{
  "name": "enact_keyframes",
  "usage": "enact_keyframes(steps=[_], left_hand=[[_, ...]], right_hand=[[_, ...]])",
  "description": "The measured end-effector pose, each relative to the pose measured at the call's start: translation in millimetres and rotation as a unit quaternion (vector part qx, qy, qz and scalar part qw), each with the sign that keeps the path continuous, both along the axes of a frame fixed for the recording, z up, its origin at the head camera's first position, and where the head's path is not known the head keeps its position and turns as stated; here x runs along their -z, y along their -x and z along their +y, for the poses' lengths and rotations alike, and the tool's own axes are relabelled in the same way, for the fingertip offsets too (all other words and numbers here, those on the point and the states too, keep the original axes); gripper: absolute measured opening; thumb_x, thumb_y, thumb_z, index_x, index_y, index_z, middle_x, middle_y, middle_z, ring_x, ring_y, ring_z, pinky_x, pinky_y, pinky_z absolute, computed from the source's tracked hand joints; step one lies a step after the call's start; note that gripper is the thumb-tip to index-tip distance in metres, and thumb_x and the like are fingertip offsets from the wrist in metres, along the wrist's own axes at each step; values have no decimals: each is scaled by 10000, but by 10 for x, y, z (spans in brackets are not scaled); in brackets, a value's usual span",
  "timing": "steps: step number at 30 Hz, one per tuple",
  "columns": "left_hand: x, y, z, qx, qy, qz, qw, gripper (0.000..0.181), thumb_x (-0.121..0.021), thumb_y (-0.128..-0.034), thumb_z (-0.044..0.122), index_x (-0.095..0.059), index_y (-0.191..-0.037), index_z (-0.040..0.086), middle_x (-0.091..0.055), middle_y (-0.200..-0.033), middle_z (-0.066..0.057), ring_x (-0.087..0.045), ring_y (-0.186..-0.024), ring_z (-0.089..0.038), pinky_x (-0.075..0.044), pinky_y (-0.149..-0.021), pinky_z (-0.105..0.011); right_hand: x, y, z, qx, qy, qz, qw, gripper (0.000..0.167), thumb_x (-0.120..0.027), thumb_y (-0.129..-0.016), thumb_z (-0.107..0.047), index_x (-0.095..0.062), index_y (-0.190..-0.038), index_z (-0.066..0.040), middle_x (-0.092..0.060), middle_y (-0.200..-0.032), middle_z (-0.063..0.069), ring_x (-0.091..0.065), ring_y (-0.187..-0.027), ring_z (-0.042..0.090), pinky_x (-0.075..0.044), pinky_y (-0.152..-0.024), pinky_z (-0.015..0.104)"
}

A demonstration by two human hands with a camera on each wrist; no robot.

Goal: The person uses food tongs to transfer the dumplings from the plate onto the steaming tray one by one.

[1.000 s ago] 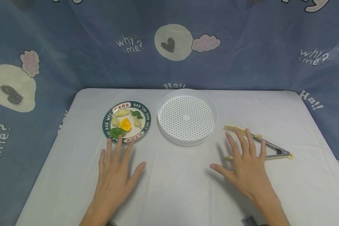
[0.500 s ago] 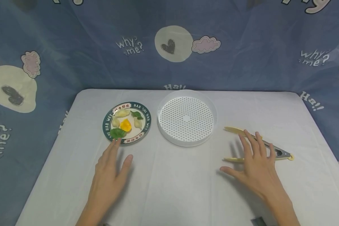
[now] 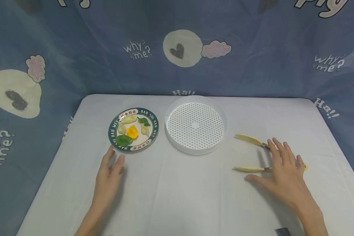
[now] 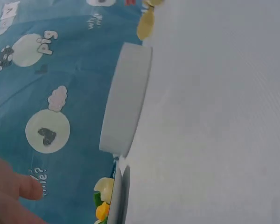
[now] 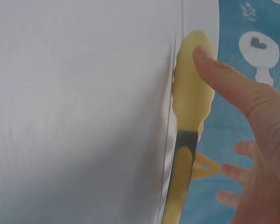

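Yellow-and-metal tongs [image 3: 249, 169] lie spread on the right of the table. Over them hovers my right hand [image 3: 289, 180], fingers apart and holding nothing; in the right wrist view its thumb [image 5: 224, 77] appears in front of one yellow tong head [image 5: 191, 88]. A green-rimmed plate [image 3: 154, 129] bears several pale dumpling-like pieces [image 3: 129, 119], green leaves [image 3: 124, 140] and a yellow piece [image 3: 132, 132]. Just below the plate's lower left rim is my left hand [image 3: 103, 186], fingers loosely bent with nothing in them. Whether its fingertip touches the rim, I cannot tell.
A round white steamer tray [image 3: 195, 151] with a perforated base stands between plate and tongs, near the back edge. White cloth [image 3: 188, 196] covers the table. A blue printed curtain [image 3: 106, 65] hangs behind it.
My left hand has drawn left and slightly back, turning on its side with fingers less spread. My right hand has moved right, from the tong heads to farther along the arms. Plate, tray and tongs stay put.
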State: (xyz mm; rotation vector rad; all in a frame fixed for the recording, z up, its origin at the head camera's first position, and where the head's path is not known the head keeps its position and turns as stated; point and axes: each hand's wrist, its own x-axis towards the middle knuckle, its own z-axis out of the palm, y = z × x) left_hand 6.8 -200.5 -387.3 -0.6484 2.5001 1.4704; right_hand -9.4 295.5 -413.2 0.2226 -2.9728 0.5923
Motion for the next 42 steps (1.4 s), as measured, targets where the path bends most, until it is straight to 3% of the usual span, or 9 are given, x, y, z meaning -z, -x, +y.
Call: enact_keyframes(steps=[5,8,12,15,20,26,34,38,42], left_hand=[[16,55,-32,-129,-766,-381,9963,871,-331,-1120,632,118,-1737,212,-166,-1817,-164,-468,-1566,-377,-314,-1412,-549],[31,76,-38,-193,-1087,-379,9932,879,-364,-1124,605,127,-1734,205,-214,-1802,-178,-485,-1560,-347,-364,-1392,-467],[63,120,-50,-303,-1660,-311,9852,876,-413,-1138,532,132,-1733,189,-243,-1794,-154,-526,-1526,-274,-541,-1221,-220],[90,167,-72,-388,-2052,-254,9776,857,-423,-1151,476,117,-1735,158,-268,-1780,-132,-602,-1417,-159,-590,-1102,-110],[120,208,-117,-496,-2542,-87,9658,781,-396,-1171,400,66,-1741,129,-312,-1743,-103,-637,-1280,-7,-584,-1143,-147],[152,229,-137,-618,-3052,115,9502,720,-380,-1180,319,24,-1745,132,-322,-1727,-78,-568,-1429,-94,-544,-1206,-172],[200,266,-112,-742,-2663,137,9609,770,-471,-1144,184,6,-1742,100,-380,-1713,-129,-582,-1408,-74,-558,-1173,-150],[198,279,-91,-799,-2609,192,9619,740,-451,-1145,161,-15,-1736,71,-400,-1699,-149,-611,-1366,-42,-565,-1169,-155],[187,285,-76,-839,-2567,199,9626,720,-438,-1144,148,-35,-1734,63,-414,-1683,-152,-619,-1347,-32,-569,-1165,-157]], right_hand=[[5,20,90,23,70,-172,9998,1373,-942,-752,-556,-94,-1744,-129,-227,-1761,239,-114,-1650,527,-44,-1234,926],[-3,30,146,49,122,-345,9993,1381,-942,-760,-553,-70,-1746,-136,-214,-1759,257,-111,-1643,541,-31,-1233,931],[10,58,241,149,33,-531,9985,1377,-933,-766,-570,-73,-1744,-124,-226,-1737,298,-104,-1635,560,9,-1228,941],[37,79,322,240,-15,-594,9979,1365,-932,-762,-576,-102,-1737,-101,-248,-1718,315,-93,-1636,561,40,-1232,939],[84,107,419,242,-69,-610,9978,1311,-922,-775,-574,-170,-1719,-63,-251,-1726,298,-88,-1635,560,49,-1230,943],[88,163,474,35,-260,-457,9986,1199,-945,-747,-552,-340,-1650,-44,-278,-1708,273,-155,-1596,593,23,-1225,951],[77,212,558,-254,-146,-669,9973,1065,-970,-734,-491,-470,-1562,-47,-311,-1663,284,-196,-1555,626,-6,-1231,943],[51,267,613,-411,-21,-875,9953,1051,-981,-735,-458,-478,-1556,-35,-398,-1601,324,-293,-1479,638,-161,-1148,938],[29,343,643,-434,53,-1243,9913,1081,-967,-748,-509,-478,-1560,9,-501,-1511,355,-433,-1342,633,-337,-1023,829]])
